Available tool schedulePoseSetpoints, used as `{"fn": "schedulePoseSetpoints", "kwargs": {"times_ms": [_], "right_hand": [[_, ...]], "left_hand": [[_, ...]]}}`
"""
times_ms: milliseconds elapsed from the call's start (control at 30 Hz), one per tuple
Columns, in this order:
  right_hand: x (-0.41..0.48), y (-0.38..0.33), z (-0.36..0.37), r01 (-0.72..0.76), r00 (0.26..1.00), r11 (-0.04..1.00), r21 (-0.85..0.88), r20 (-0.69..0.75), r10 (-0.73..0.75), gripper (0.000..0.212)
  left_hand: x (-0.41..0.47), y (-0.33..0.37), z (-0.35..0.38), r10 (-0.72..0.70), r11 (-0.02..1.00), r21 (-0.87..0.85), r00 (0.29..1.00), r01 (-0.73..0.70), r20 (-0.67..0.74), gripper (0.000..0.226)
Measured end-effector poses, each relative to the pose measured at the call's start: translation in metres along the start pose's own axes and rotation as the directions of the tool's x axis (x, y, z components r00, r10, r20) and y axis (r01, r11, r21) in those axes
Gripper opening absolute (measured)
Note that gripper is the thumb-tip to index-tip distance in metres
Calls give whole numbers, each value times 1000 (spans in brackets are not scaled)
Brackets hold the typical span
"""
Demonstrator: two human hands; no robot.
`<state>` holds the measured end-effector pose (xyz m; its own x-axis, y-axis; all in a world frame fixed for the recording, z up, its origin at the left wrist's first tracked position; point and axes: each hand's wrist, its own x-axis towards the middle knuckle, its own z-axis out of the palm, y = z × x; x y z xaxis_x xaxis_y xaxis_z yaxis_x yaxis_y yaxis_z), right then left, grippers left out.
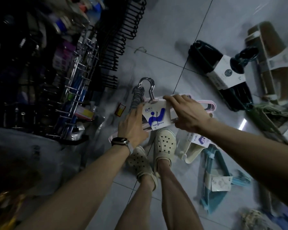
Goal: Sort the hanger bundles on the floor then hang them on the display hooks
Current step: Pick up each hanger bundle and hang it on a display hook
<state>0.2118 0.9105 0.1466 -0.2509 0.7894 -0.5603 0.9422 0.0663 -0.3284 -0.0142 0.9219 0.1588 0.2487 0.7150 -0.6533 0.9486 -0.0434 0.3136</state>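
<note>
While the right hand (186, 113) curls over the top edge of the pink hanger bundle (158, 117), thumb underneath, gripping it from the right, the left hand (133, 126) lies with straight fingers against the bundle's left side, just below its chrome hooks (147, 87). The bundle is held above the floor (156, 47). A black bundle (223, 72), a cream bundle (192, 154) and a blue bundle (213, 180) lie on the tiles, and the display hooks (80, 90) stand to the left.

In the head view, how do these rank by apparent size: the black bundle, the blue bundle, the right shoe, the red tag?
Largest: black bundle and blue bundle; they look about alike, so I do not rank them.
Then: right shoe, though it is nearer the camera.
Smallest: red tag.
</note>
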Motion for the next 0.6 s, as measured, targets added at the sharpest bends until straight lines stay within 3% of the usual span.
{"fn": "schedulePoseSetpoints", "kwargs": {"times_ms": [133,267,367,500,600], "right_hand": [[-66,-9,-67,-37,997,995,90,-59,43,102],[-146,-22,-136,-87,973,962,257,-187,138,104],[-201,-38,-181,-137,921,923,360,-297,253,104],[-267,-71,-242,-128,825,864,487,-432,365,103],[-311,-107,-292,-35,747,810,585,-523,410,103]], "left_hand": [[-50,39,-75,113,992,53,994,-112,0,99],[-112,90,-153,219,965,182,961,-188,-169,82],[-162,127,-210,235,962,213,917,-172,-321,90],[-243,169,-294,208,973,2,869,-232,-448,103],[-307,191,-350,143,941,-216,885,-260,-442,92]]}}
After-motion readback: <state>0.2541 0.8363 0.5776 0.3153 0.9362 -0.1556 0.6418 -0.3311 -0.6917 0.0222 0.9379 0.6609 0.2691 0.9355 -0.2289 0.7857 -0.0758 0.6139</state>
